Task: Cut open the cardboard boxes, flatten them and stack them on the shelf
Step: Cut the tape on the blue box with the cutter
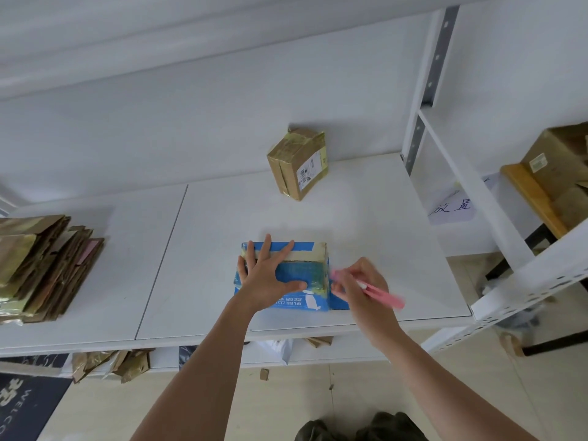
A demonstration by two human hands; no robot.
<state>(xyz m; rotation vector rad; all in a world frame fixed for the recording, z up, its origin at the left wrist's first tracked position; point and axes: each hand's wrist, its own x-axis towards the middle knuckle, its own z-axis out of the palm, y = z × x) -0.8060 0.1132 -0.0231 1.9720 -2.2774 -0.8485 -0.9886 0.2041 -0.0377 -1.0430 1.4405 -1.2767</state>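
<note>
Left hand (266,275) spread flat on top of blue box (286,281), pressing it down; right hand (362,286) gripping pink cutter (378,292) (blurred) against box's right side; box near front of white shelf (366,224); brown taped box (299,162) farther back; flattened cardboard stack (44,265) at far left.

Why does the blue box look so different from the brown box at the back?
The blue box is printed blue and white; the brown box is plain cardboard with a white label. The blue box lies near the shelf's front edge, pressed flat by the left hand, with the right hand holding a pink cutter at its side; the brown box stands untouched farther back. Both are taped and rest on the same shelf.
</note>
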